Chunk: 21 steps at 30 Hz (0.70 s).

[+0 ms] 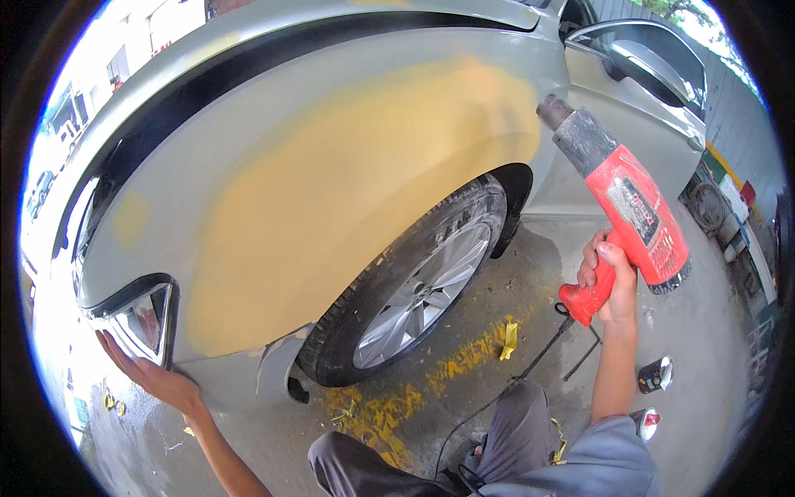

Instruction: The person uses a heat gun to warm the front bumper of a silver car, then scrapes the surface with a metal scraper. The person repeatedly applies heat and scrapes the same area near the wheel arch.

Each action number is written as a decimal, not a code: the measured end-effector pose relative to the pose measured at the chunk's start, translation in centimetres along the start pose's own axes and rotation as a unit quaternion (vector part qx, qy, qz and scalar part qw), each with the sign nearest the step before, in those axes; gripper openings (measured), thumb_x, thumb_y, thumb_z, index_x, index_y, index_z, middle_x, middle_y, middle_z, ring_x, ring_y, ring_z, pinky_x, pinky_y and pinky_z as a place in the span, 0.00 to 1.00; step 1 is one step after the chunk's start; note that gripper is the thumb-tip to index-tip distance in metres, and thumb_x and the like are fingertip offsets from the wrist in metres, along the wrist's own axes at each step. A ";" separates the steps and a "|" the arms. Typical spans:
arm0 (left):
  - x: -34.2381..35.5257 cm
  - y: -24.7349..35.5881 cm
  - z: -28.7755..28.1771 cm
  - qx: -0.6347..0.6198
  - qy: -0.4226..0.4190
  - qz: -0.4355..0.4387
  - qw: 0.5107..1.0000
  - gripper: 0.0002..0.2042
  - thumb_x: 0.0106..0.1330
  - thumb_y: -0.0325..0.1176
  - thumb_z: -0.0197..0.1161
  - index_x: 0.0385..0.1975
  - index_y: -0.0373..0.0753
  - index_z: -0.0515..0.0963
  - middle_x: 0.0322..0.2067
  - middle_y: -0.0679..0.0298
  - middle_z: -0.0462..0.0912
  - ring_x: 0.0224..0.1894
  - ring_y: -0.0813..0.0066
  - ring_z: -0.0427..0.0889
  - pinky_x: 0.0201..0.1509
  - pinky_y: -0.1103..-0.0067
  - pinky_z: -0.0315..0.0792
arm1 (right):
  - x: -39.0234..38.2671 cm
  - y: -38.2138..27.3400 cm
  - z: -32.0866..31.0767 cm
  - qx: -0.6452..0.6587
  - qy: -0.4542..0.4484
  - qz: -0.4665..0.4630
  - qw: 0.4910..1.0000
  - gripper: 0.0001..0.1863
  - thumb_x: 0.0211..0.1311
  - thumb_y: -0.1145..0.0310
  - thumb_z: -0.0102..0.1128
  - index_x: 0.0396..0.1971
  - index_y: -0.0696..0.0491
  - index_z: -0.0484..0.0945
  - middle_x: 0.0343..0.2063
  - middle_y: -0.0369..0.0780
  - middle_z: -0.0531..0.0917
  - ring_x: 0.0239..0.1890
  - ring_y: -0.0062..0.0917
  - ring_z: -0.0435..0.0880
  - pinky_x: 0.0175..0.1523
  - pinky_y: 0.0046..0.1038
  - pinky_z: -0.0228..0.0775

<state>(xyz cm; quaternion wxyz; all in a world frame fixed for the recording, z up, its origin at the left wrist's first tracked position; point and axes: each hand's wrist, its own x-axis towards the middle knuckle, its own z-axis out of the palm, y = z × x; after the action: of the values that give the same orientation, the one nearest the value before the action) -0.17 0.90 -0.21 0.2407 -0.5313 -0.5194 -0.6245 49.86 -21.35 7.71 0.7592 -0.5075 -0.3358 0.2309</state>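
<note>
My right hand [611, 269] is closed round the handle of a red heat gun [633, 207]. Its dark nozzle points up and left, close to the rear part of the car fender [281, 224]. A broad patch of yellow-tan filler covers much of that fender, with an orange tint near its upper right. At the lower left, my left hand [157, 383] lies with fingers stretched out against the car's front corner, just below the headlight [149, 323]. The gun's black cord [530, 364] hangs from the handle and runs down toward my legs.
The front wheel [422, 286] stands below the fender. A car door with a mirror [650, 70] is at the upper right. Two cans [654, 375] stand on the floor by my right arm. Yellow paint marks and a yellow tape scrap [508, 338] lie beside the wheel.
</note>
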 end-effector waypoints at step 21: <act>0.1 0.6 0.1 -0.032 0.003 -0.011 0.999 0.30 0.70 0.56 0.34 0.67 0.44 0.55 0.67 0.58 0.55 0.71 0.59 0.49 0.72 0.57 0.41 | 1.0 4.6 -6.8 0.098 0.088 0.106 0.986 0.10 0.53 0.67 0.58 0.32 0.51 0.68 0.19 0.34 0.68 0.15 0.17 0.65 0.21 0.21 0.60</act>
<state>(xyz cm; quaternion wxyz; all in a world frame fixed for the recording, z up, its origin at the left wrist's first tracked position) 0.40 0.81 0.11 0.2186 -0.5313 -0.5040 -0.6450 55.55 -23.08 1.99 0.8030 -0.4819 -0.1883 0.2960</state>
